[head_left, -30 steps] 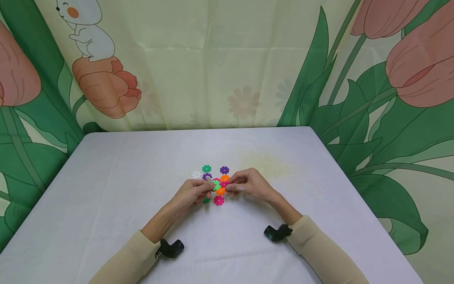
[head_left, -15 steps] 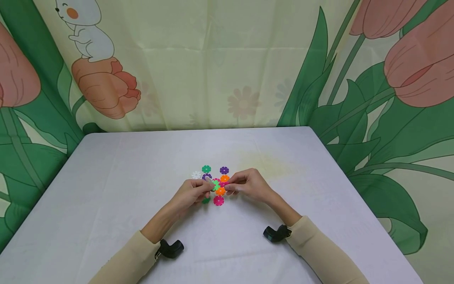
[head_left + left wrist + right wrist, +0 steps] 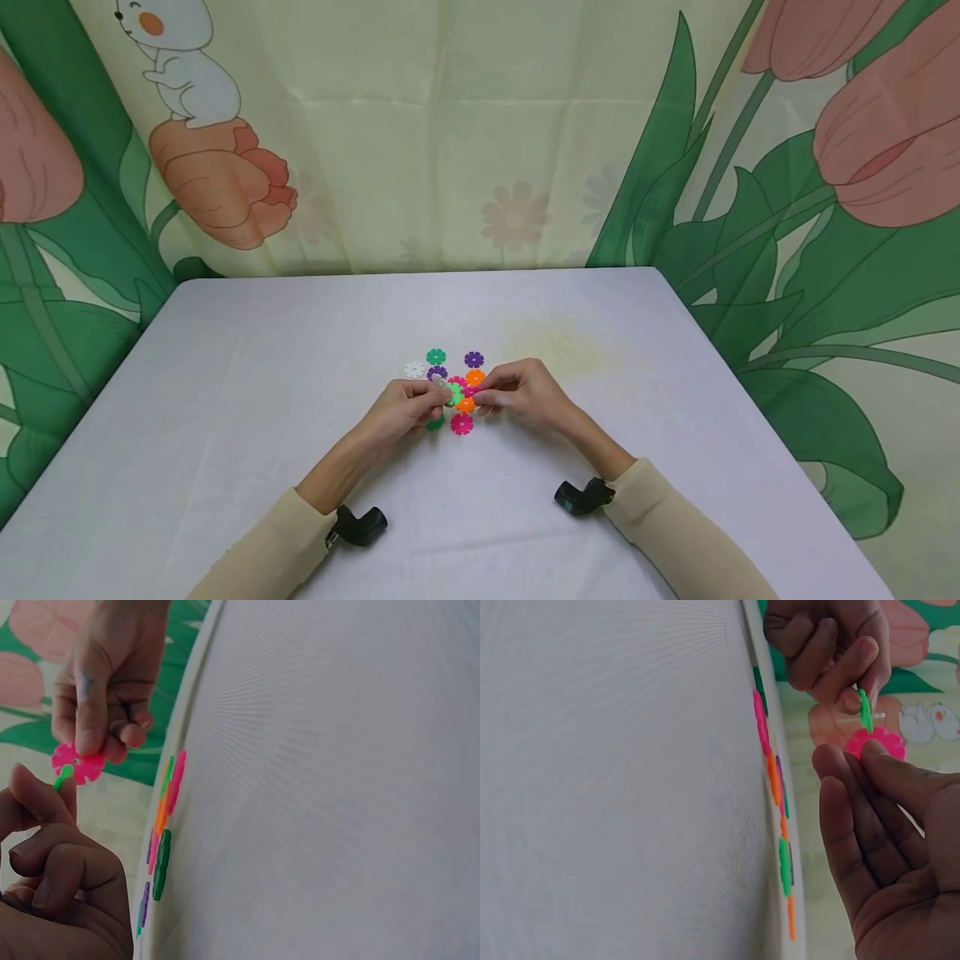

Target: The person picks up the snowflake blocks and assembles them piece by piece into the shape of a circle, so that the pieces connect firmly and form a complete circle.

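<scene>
Over the middle of the table, my left hand [image 3: 408, 406] pinches a light green flower-shaped notched disc [image 3: 455, 392] between thumb and forefinger. Facing it, my right hand [image 3: 528, 387] pinches a pink flower-shaped disc [image 3: 90, 771] by its edge. The two discs meet at their rims, crosswise to each other, as the green disc [image 3: 865, 711] shows in the right wrist view. Whether their notches interlock I cannot tell. Both are held above the tabletop. Fingertips cover part of each disc.
Several loose flower discs lie flat close around the hands: a white one [image 3: 414, 369], a dark green one [image 3: 436, 357], a purple one [image 3: 474, 359], an orange one [image 3: 476, 377] and a pink one [image 3: 462, 423]. A white cloth [image 3: 247, 433] covers the table. A printed curtain [image 3: 442, 167] hangs behind.
Both hands stay almost in place, still holding the green and pink discs together. Only a very slight shift of the hands shows.
</scene>
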Demonstrator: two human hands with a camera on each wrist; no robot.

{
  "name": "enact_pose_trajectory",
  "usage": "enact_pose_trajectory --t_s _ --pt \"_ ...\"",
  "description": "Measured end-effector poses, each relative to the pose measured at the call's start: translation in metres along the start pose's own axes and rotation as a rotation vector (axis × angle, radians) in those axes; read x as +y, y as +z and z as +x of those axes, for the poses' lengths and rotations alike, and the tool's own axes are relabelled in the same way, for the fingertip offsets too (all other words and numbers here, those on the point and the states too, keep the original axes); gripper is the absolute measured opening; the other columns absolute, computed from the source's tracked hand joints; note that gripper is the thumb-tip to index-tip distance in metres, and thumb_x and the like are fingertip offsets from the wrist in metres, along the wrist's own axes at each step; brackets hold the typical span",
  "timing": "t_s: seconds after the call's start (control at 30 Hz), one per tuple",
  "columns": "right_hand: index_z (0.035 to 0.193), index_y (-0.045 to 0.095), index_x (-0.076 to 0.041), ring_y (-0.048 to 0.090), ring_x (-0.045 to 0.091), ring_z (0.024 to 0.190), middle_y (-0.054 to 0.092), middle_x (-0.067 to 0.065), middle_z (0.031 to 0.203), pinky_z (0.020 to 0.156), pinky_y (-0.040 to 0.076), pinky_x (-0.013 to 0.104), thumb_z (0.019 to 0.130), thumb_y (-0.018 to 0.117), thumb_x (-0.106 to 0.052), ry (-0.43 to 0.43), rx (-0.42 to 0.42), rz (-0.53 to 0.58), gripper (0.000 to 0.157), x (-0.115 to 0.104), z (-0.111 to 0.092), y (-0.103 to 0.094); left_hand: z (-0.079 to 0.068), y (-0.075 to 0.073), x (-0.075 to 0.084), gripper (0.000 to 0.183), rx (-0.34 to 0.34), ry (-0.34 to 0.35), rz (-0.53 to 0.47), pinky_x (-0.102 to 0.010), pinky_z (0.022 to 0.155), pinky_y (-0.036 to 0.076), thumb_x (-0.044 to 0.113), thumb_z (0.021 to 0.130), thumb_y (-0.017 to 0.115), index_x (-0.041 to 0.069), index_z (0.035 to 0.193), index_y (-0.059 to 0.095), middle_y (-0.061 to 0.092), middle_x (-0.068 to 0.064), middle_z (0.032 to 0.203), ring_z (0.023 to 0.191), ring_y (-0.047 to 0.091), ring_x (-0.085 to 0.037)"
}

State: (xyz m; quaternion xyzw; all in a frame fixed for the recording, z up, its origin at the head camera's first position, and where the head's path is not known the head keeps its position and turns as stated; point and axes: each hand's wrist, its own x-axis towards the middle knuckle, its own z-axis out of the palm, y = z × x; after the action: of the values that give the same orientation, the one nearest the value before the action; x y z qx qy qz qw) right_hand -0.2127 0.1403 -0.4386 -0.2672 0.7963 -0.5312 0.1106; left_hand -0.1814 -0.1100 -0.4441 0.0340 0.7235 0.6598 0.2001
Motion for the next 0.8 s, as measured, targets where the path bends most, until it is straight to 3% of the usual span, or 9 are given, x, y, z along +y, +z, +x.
enact_pose_trajectory --t_s 0.53,0.8 --pt "0.097 0.081 0.001 0.080 0.029 0.076 0.080 0.019 0.089 0.073 0.065 0.033 0.092 0.081 -0.007 -0.002 0.005 0.013 0.010 -0.0017 -0.0028 0.0031 0.0008 -0.0010 -0.0027 0.032 -0.028 0.023 0.048 -0.023 0.054 0.029 0.024 0.103 0.069 0.000 0.083 0.067 0.053 0.005 0.067 0.059 0.034 -0.012" --pt "0.096 0.082 -0.001 0.079 0.031 0.075 0.079 0.017 0.088 0.074 0.064 0.030 0.091 0.083 -0.007 0.000 0.000 0.000 0.008 -0.0027 -0.0037 0.0050 -0.0010 0.0019 -0.0019 0.036 -0.018 0.017 0.096 -0.023 0.057 0.030 0.024 0.102 0.069 0.010 0.070 0.061 0.050 0.006 0.066 0.061 0.036 -0.013"
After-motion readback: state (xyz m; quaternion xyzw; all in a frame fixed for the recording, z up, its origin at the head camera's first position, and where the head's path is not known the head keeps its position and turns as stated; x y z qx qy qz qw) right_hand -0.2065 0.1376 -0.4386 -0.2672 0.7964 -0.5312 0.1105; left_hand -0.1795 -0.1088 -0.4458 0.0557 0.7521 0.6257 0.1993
